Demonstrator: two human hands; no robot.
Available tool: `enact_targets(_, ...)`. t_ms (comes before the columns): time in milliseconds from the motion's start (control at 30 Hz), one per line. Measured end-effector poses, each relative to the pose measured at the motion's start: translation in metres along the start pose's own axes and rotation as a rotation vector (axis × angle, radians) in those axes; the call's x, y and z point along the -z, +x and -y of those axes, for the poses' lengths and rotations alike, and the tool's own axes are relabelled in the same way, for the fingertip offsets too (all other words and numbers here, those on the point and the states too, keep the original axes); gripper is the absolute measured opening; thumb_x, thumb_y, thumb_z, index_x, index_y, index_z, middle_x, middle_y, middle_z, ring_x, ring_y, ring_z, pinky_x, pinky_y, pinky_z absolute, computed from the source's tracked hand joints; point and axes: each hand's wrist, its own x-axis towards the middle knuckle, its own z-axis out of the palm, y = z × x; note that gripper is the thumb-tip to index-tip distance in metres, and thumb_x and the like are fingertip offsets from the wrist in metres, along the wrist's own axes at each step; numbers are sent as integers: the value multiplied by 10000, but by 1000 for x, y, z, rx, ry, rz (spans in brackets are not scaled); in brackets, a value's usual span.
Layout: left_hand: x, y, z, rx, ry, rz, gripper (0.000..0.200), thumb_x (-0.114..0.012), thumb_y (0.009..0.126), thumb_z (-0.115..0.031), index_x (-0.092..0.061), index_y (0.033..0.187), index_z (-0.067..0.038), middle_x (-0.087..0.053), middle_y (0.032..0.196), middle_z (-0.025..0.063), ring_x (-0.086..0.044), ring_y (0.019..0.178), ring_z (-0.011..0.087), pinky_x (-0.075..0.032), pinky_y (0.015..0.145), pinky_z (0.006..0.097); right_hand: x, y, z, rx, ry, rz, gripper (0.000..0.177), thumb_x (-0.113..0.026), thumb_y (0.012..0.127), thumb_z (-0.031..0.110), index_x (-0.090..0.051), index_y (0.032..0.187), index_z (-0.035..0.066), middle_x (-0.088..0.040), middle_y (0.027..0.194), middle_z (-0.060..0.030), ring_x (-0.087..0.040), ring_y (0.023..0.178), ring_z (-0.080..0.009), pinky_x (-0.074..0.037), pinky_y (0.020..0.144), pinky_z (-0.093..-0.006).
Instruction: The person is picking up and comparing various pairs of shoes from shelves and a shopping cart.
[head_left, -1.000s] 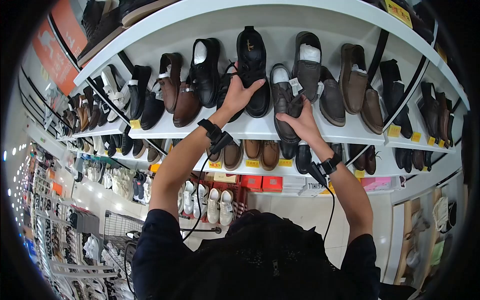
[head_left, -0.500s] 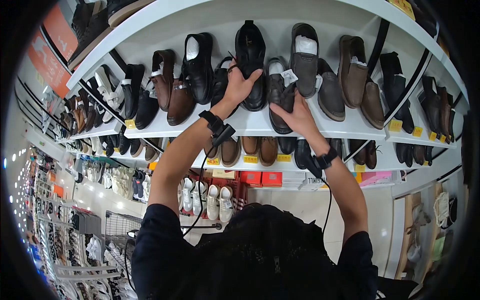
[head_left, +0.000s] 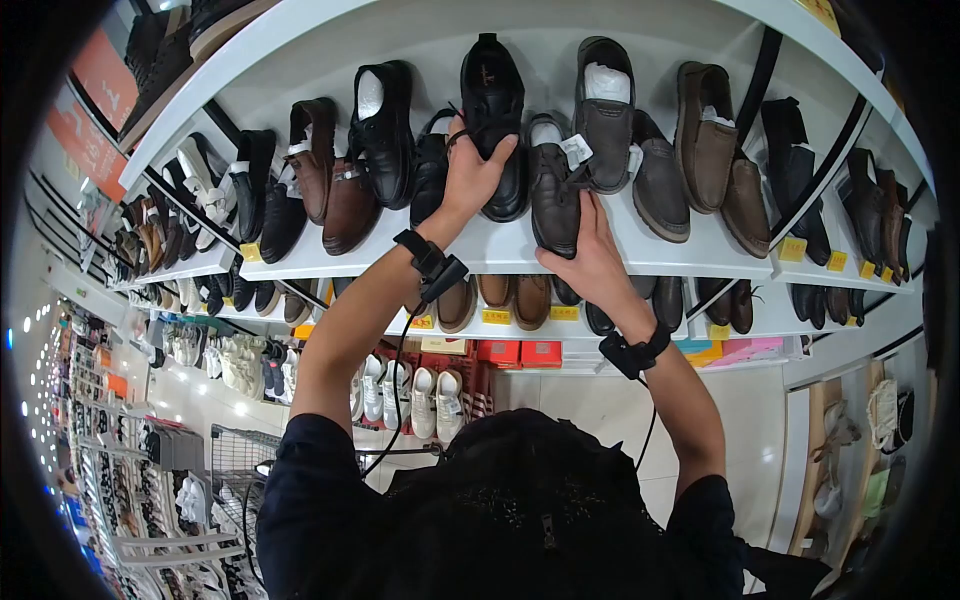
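Note:
My left hand (head_left: 474, 178) is closed on the side of a black lace-up shoe (head_left: 508, 185), which stands toe toward me, leaning up at the back of the shelf. Its thumb lies across the upper near the laces; the fingertips are partly hidden on the left side. Around the toe of a dark brown lace-up shoe (head_left: 554, 205) sits my right hand (head_left: 592, 262), thumb at the front of the toe and fingers along the right side. A white tag (head_left: 576, 150) hangs by that shoe's laces. Another black shoe (head_left: 430, 172) stands just left of my left hand.
Grey slip-ons (head_left: 605, 140) and brown loafers (head_left: 703, 130) stand to the right on the white shelf (head_left: 480, 258). Black and brown shoes (head_left: 351, 205) stand to the left. A lower shelf holds more shoes with yellow price tags. A wire cart (head_left: 240, 455) stands lower left.
My right hand has slid down, its thumb moving from the top of the dark brown shoe to the front of its toe. My left hand stays at the black shoe; the view shifts slightly.

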Motion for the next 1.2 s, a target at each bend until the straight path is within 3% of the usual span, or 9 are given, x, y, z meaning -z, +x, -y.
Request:
enact_targets(167, 28, 14, -14, 139, 71, 152, 758, -819, 808, -296, -436, 1304, 130, -578, 1256, 271, -571, 1193, 359, -437, 1046, 404, -2, -6, 0, 49, 33, -89, 1024, -803, 808, 373, -217, 1507, -93, -281, 1534, -316, -321, 1433, -439, -287, 1183, -420)
enact_targets(233, 44, 32, -33, 231, -7, 452, 907, -870, 741, -316, -388, 1340, 165, -627, 1206, 270, -633, 1127, 336, -494, 1000, 377, -8, -3, -2, 34, 63, -107, 1019, -808, 810, 372, -222, 1503, -92, -274, 1538, -314, -318, 1435, -437, -290, 1182, -418)
enact_targets(300, 44, 47, -31, 225, 107, 266, 1226, -914, 660, -401, -181, 1415, 228, -605, 1223, 323, -635, 1152, 342, -500, 1004, 357, -12, -4, 1, 18, 90, -120, 1015, -814, 811, 371, -228, 1499, -92, -267, 1543, -313, -316, 1438, -435, -293, 1181, -416)
enact_targets(467, 12, 77, -36, 231, 285, 218, 1388, -899, 585, -540, -117, 1428, 237, -381, 1428, 393, -448, 1354, 410, -432, 1087, 382, -10, -5, 6, 5, 41, -107, 1033, -824, 798, 369, -222, 1499, -94, -241, 1555, -315, -299, 1449, -432, -288, 1187, -413)
enact_targets(567, -1, 82, -43, 353, 433, 178, 1341, -890, 577, -508, -148, 1412, 234, -360, 1431, 396, -413, 1368, 429, -433, 1086, 387, -10, -6, 2, 34, 11, -81, 1043, -819, 781, 355, -214, 1501, -99, -229, 1542, -346, -293, 1429, -476, -290, 1181, -440)
enact_targets(700, 24, 75, -35, 362, 40, 184, 1125, -863, 608, -408, -302, 1381, 187, -543, 1314, 296, -570, 1218, 339, -477, 1031, 377, -10, -6, 3, 33, 40, -96, 1004, -805, 790, 293, -215, 1503, -94, -254, 1531, -336, -313, 1416, -472, -301, 1175, -434)
enact_targets(733, 26, 71, -35, 334, 27, 146, 949, -848, 670, -338, -411, 1368, 135, -619, 1200, 210, -633, 1059, 252, -513, 940, 326, -10, -5, 2, 39, 107, -122, 988, -799, 790, 264, -214, 1503, -92, -270, 1523, -328, -324, 1409, -467, -307, 1171, -429)
enact_targets(933, 31, 58, -48, 395, -229, 137, 616, -803, 743, -236, -576, 1228, 70, -681, 1044, 131, -649, 960, 184, -525, 865, 307, -9, -7, -1, 11, 272, -164, 946, -787, 810, 202, -220, 1509, -90, -347, 1489, -288, -387, 1398, -381, -310, 1165, -379)
enact_targets(1200, 18, 51, -26, 325, -257, 10, 849, -809, 735, -252, -409, 1386, 118, -624, 1202, 181, -634, 1064, 229, -518, 929, 329, -22, -6, 9, 63, 7, -196, 916, -754, 844, 241, -206, 1495, -99, -253, 1510, -337, -303, 1396, -497, -295, 1169, -471)
